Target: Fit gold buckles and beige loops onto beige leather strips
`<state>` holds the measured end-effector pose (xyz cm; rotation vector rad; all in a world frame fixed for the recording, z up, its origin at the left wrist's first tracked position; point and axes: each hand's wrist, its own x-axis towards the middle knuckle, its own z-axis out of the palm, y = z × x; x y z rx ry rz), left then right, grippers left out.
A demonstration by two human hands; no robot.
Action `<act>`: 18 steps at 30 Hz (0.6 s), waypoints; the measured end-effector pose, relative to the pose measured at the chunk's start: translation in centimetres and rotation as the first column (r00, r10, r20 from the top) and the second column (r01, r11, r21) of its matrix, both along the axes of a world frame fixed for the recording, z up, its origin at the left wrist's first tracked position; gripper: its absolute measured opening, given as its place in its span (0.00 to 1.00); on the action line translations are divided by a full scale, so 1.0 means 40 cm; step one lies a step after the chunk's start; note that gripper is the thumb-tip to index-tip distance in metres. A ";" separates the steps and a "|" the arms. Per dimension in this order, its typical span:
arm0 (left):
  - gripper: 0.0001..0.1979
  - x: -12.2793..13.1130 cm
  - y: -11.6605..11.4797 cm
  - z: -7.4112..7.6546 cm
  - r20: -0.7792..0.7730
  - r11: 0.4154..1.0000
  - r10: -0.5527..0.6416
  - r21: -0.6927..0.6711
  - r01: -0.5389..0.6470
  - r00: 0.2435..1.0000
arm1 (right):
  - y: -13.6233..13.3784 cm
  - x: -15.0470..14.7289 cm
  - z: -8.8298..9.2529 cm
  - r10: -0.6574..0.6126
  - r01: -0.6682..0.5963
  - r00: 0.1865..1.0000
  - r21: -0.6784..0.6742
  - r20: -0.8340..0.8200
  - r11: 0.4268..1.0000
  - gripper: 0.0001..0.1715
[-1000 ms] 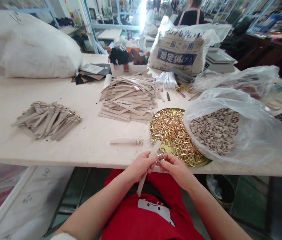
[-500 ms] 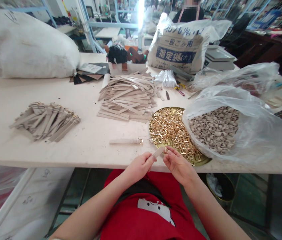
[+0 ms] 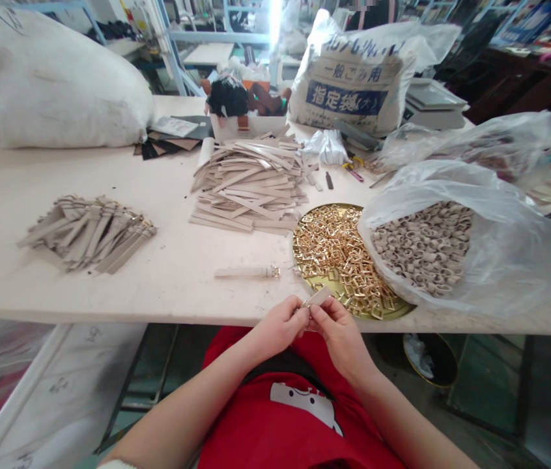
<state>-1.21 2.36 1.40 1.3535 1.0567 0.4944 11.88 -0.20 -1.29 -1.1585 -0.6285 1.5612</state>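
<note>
My left hand (image 3: 278,326) and my right hand (image 3: 337,332) meet just below the table's front edge, both pinched on one beige strap (image 3: 318,298) whose end sticks up between them. Whether a gold buckle is on it is hidden by the fingers. A finished strap with a gold buckle (image 3: 247,271) lies on the table just beyond my hands. To the right sits a round gold tray (image 3: 305,277) heaped with gold buckles (image 3: 334,251). A clear bag of beige loops (image 3: 422,244) rests on its right side.
A stack of plain beige straps (image 3: 249,185) lies mid-table; a pile of finished straps (image 3: 92,231) lies at left. A large white sack (image 3: 51,85) and a printed bag (image 3: 353,85) stand at the back. A person stands behind the printed bag.
The long strap end that hung below my left hand is gone from view. My hands parted briefly, then closed together again on the strap.
</note>
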 end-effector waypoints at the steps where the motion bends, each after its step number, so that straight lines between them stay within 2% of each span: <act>1: 0.12 -0.002 0.000 0.003 0.042 0.999 -0.004 -0.050 0.006 0.999 | 0.000 0.002 0.001 0.005 -0.005 1.000 -0.004 0.004 1.000 0.11; 4: 0.12 -0.011 0.002 0.008 0.131 0.989 -0.009 -0.146 0.028 0.991 | 0.002 0.010 0.009 0.046 -0.048 0.998 -0.043 -0.038 0.998 0.11; 8: 0.11 -0.022 0.006 -0.001 0.155 0.986 -0.034 -0.158 0.059 0.987 | 0.006 0.019 0.018 0.122 -0.125 0.992 -0.081 -0.037 0.989 0.12; 10: 0.11 -0.023 0.006 -0.009 0.129 0.985 -0.039 -0.159 0.059 0.991 | 0.005 0.021 0.021 0.144 -0.141 0.984 -0.038 0.101 0.989 0.12; 12: 0.11 -0.019 0.004 -0.014 0.064 0.988 -0.032 -0.149 0.041 0.997 | 0.001 0.023 0.022 0.121 -0.143 0.939 0.046 0.323 0.989 0.10; 15: 0.10 -0.009 -0.004 -0.013 -0.076 0.996 0.013 -0.087 -0.019 0.997 | -0.001 0.024 0.023 0.044 -0.161 0.796 0.141 0.603 0.977 0.07; 18: 0.11 -0.005 -0.012 -0.003 -0.114 0.998 0.042 -0.033 -0.047 0.993 | 0.006 0.026 0.027 -0.018 -0.157 0.687 0.173 0.726 0.972 0.06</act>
